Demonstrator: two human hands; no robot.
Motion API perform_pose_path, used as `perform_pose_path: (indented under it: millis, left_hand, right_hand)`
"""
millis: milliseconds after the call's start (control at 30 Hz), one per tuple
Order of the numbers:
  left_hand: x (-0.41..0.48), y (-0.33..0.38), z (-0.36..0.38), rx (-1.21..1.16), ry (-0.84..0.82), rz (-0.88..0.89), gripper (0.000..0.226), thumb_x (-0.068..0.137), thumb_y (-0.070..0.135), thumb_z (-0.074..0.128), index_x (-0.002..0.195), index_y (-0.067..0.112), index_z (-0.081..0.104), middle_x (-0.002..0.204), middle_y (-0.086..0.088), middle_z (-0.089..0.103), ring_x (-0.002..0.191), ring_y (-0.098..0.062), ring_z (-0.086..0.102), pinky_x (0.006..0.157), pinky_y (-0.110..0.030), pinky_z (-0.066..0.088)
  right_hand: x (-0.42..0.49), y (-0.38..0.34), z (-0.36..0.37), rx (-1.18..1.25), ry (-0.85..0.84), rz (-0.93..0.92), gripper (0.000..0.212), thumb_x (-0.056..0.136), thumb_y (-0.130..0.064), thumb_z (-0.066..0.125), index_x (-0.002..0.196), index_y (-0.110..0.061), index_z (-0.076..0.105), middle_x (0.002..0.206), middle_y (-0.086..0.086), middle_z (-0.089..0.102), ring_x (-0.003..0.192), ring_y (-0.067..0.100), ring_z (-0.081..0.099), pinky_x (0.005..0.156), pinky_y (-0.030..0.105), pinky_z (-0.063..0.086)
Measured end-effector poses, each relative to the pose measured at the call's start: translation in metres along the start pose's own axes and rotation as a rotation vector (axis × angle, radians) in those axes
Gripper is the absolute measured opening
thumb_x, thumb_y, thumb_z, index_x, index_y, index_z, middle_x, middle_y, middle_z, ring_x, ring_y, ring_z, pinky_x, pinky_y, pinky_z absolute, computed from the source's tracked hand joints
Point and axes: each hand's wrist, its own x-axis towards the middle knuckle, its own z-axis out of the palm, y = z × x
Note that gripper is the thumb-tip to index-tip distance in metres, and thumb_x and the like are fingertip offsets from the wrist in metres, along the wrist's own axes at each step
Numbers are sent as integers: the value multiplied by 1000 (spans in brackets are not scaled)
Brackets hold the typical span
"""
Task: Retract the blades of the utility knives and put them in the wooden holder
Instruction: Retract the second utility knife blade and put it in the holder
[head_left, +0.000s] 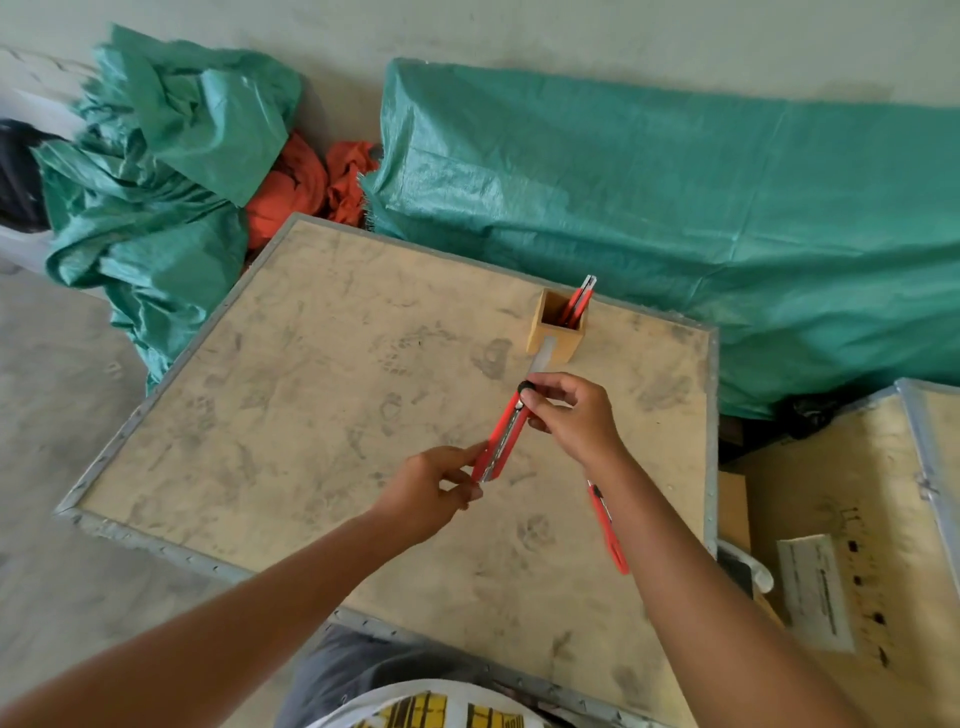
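I hold a red utility knife over the wooden crate top, with its long pale blade out and pointing at the wooden holder. My left hand pinches the knife's back end. My right hand grips its front, thumb by the black knob. A red knife stands in the holder. Another red knife lies on the crate, partly hidden under my right forearm.
Green tarpaulin covers bulky things behind and to the left of the crate, with orange cloth between. A second crate with a paper label stands to the right. Bare concrete floor lies to the left.
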Motion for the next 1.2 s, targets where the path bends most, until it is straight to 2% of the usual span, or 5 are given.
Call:
perform_pose_path:
  millis: [200,400,767,933,1200]
  left_hand:
    - [-8,38,22,-185,83,56,51,84,-7,70,127,20,66,106,-1,72,84,-10,70,74,-32,63]
    - [-10,70,37,-332,174,80,52,83,-11,70,110,34,69,94,-4,77,77,-8,71,72,-31,63]
    - [-12,92,42,-385,176,82,49,81,-16,69,113,20,73,90,-13,77,79,-16,72,76,-38,64]
    - [-10,97,39,-397,170,72,46,80,-16,70,118,10,71,88,-5,78,80,-15,74,78,-40,63]
    - [-2,104,34,-373,160,98,47,79,-15,71,117,13,72,83,2,78,78,-15,74,77,-35,63]
  right_hand:
    - [-27,-20,-37,32,-99,-48,25,89,-8,76,115,-7,76,108,9,78,96,21,78,79,32,66]
    - [-50,-17,-53,-208,-260,-109,20,90,-18,78,109,-21,80,101,-1,81,91,18,78,79,39,66]
    - [-65,-22,-63,-344,-58,-322,19,80,-31,85,94,-21,76,95,-12,75,83,2,70,70,12,56]
    - [-64,-26,-70,-302,-168,-343,26,88,-26,78,113,-30,75,110,-13,74,90,6,72,80,18,58]
    - [-57,-28,-65,-282,-83,-391,16,85,-26,81,99,-24,74,98,-12,75,88,4,71,76,20,61]
